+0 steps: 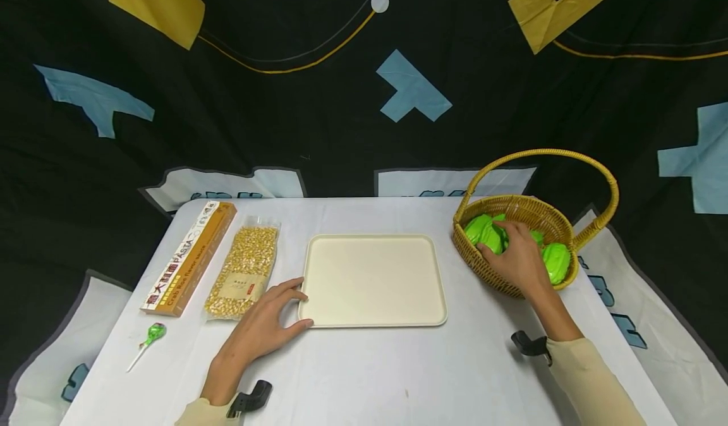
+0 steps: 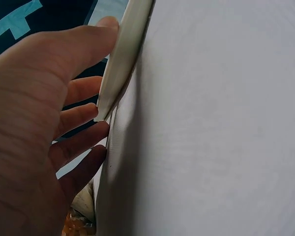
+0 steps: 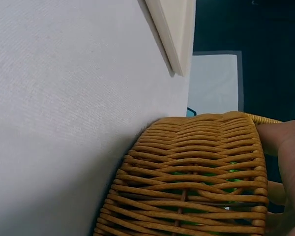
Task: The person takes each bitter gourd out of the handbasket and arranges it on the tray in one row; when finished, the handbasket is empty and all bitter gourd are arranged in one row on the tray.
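Observation:
A pale cream tray [image 1: 372,280] lies flat in the middle of the table. My left hand [image 1: 264,325] is at its left side, fingers loosely spread, with the thumb touching the near-left corner; in the left wrist view the thumb rests on the tray's side [image 2: 125,51]. My right hand [image 1: 517,255] reaches into a wicker basket [image 1: 483,268] at the right. Its thumb and index finger lie on either side of a glossy green lumpy thing [image 1: 480,229]; whether they pinch it is unclear. Another green lump [image 1: 556,261] sits by the wrist. The basket wall hides most fingers in the right wrist view.
Left of the tray lie a clear bag of yellow corn kernels [image 1: 250,255], an orange and white pasta box [image 1: 190,258] and a green-wrapped lollipop [image 1: 149,340]. The basket's tall handle [image 1: 546,152] arches above it. A black curtain [image 1: 318,122] hangs behind the table.

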Available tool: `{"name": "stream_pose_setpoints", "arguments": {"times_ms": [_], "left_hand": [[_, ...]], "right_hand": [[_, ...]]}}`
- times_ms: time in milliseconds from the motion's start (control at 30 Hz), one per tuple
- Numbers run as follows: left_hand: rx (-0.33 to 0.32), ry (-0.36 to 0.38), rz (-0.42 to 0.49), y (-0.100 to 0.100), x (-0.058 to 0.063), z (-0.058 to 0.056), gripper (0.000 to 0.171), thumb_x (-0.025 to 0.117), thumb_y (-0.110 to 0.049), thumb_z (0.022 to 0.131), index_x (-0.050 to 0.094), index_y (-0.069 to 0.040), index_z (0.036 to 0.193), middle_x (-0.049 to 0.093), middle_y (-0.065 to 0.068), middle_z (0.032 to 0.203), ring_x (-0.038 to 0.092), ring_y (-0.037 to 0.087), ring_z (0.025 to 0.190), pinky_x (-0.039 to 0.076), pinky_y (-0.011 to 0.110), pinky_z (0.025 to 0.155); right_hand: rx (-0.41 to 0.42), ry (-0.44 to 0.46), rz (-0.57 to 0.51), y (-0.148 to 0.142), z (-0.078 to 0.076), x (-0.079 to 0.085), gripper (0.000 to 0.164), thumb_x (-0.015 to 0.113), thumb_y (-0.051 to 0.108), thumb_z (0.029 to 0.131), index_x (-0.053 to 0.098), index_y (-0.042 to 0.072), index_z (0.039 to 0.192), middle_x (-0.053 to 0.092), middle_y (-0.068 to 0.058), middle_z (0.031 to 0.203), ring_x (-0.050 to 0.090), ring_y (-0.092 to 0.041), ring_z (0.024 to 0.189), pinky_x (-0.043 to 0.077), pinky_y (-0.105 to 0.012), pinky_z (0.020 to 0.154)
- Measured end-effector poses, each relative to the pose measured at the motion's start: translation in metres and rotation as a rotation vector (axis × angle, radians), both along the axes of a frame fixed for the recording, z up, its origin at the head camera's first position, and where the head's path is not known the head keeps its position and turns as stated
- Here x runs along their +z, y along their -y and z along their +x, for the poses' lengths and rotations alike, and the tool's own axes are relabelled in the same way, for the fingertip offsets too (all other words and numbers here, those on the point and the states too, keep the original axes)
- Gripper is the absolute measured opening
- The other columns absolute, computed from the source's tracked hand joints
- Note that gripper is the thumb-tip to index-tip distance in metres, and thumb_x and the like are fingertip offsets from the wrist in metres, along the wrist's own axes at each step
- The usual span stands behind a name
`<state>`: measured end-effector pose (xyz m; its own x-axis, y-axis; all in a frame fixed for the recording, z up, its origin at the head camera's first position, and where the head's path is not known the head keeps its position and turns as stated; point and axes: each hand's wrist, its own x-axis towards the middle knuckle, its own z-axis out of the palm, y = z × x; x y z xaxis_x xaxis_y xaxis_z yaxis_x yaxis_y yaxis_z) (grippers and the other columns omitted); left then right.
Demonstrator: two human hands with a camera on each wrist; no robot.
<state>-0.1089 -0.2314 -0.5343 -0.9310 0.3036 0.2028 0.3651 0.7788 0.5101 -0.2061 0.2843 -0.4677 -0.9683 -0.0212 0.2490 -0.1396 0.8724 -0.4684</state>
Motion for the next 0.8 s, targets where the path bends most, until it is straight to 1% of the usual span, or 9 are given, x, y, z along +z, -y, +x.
{"name": "stream_pose_setpoints", "arguments": {"times_ms": [233, 333, 500, 667, 800], "left_hand": [[0.002, 0.014, 0.024, 0.0, 0.001, 0.0, 0.043, 0.091, -0.037, 0.088, 0.074, -0.016, 0.122, 0.055, 0.005, 0.16, 0.052, 0.037, 0.147, 0.045, 0.058, 0.121], [0.004, 0.014, 0.027, 0.0, 0.0, 0.0, 0.042, 0.091, -0.037, 0.088, 0.073, -0.017, 0.121, 0.056, 0.005, 0.16, 0.052, 0.037, 0.147, 0.045, 0.058, 0.121], [0.002, 0.011, 0.029, 0.0, 0.0, 0.001, 0.042, 0.091, -0.037, 0.088, 0.073, -0.017, 0.121, 0.055, 0.005, 0.16, 0.052, 0.036, 0.147, 0.044, 0.058, 0.121], [0.002, 0.009, 0.029, 0.0, -0.001, 0.002, 0.041, 0.091, -0.038, 0.088, 0.073, -0.018, 0.12, 0.056, 0.004, 0.16, 0.052, 0.036, 0.147, 0.045, 0.058, 0.121], [0.001, 0.009, 0.032, 0.0, -0.002, 0.003, 0.041, 0.091, -0.038, 0.088, 0.073, -0.018, 0.12, 0.055, 0.005, 0.16, 0.052, 0.036, 0.147, 0.044, 0.058, 0.121]], "right_hand": [[-0.014, 0.101, 0.018, -0.002, -0.005, 0.005, 0.074, 0.08, 0.033, 0.096, 0.052, -0.007, 0.152, 0.05, -0.039, 0.15, 0.052, -0.058, 0.132, 0.048, -0.079, 0.104], [-0.017, 0.12, 0.017, -0.003, -0.008, 0.005, 0.075, 0.078, 0.037, 0.097, 0.052, -0.006, 0.152, 0.051, -0.039, 0.15, 0.053, -0.057, 0.132, 0.046, -0.079, 0.104], [-0.023, 0.127, 0.002, -0.002, -0.011, 0.006, 0.074, 0.077, 0.042, 0.098, 0.054, -0.005, 0.151, 0.052, -0.037, 0.149, 0.052, -0.056, 0.132, 0.045, -0.08, 0.105], [-0.029, 0.15, -0.004, 0.0, -0.014, 0.007, 0.073, 0.077, 0.036, 0.098, 0.052, -0.007, 0.151, 0.048, -0.039, 0.152, 0.047, -0.058, 0.138, 0.043, -0.078, 0.109], [-0.034, 0.172, -0.005, 0.0, -0.016, 0.008, 0.075, 0.078, 0.034, 0.096, 0.05, -0.008, 0.152, 0.046, -0.04, 0.152, 0.047, -0.06, 0.137, 0.043, -0.078, 0.109]]}}
